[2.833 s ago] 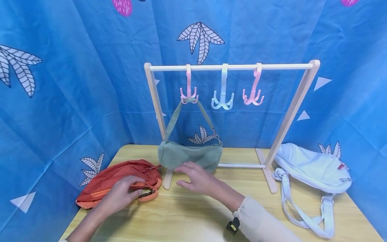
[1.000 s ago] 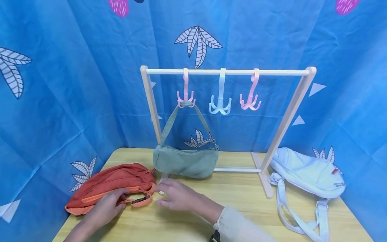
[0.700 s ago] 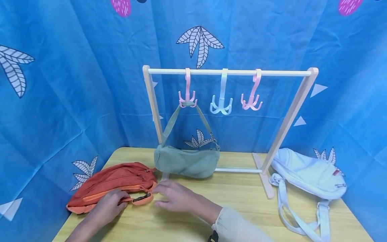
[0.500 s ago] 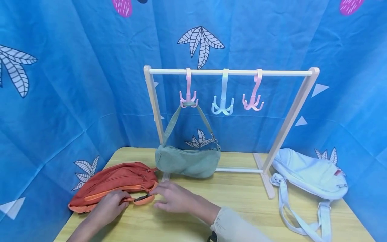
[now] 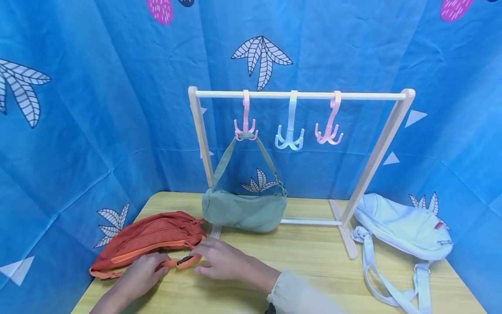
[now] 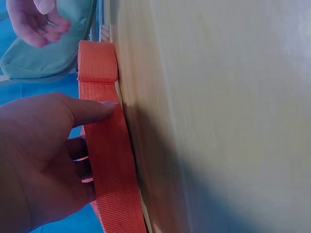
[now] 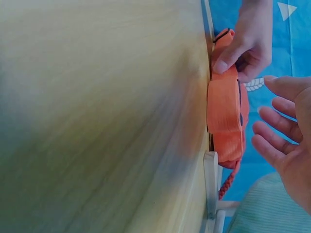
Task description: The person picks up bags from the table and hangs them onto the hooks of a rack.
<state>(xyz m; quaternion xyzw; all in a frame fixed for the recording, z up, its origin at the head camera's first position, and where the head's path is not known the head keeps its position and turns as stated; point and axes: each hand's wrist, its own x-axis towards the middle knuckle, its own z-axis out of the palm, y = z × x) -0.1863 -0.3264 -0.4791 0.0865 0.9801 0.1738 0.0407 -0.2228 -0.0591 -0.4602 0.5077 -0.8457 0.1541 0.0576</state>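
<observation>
A rust-red waist bag point(image 5: 157, 233) lies on the table at left. My left hand point(image 5: 143, 272) pinches its orange webbing strap point(image 6: 109, 160) between thumb and fingers at the bag's front side. In the left wrist view the thumb lies across the strap's face. My right hand point(image 5: 219, 261) is beside the strap's black buckle point(image 5: 184, 260), fingers loosely bent. The right wrist view shows this hand point(image 7: 289, 126) apart from the strap point(image 7: 224, 104), holding nothing. Behind it, a green shoulder bag point(image 5: 245, 211) hangs by its strap from the left pink hook point(image 5: 245, 124).
A wooden rack point(image 5: 368, 161) stands at the table's back. Its rail also carries a light-blue hook point(image 5: 290, 131) and another pink hook point(image 5: 329, 126). A white bag point(image 5: 404, 226) with a trailing strap lies at right. Patterned blue cloth point(image 5: 333, 48) encloses the table point(image 5: 313, 266).
My left hand has gone from hovering over the red waist bag to pinching its strap. The right hand has moved left and down, from before the green bag to beside the buckle.
</observation>
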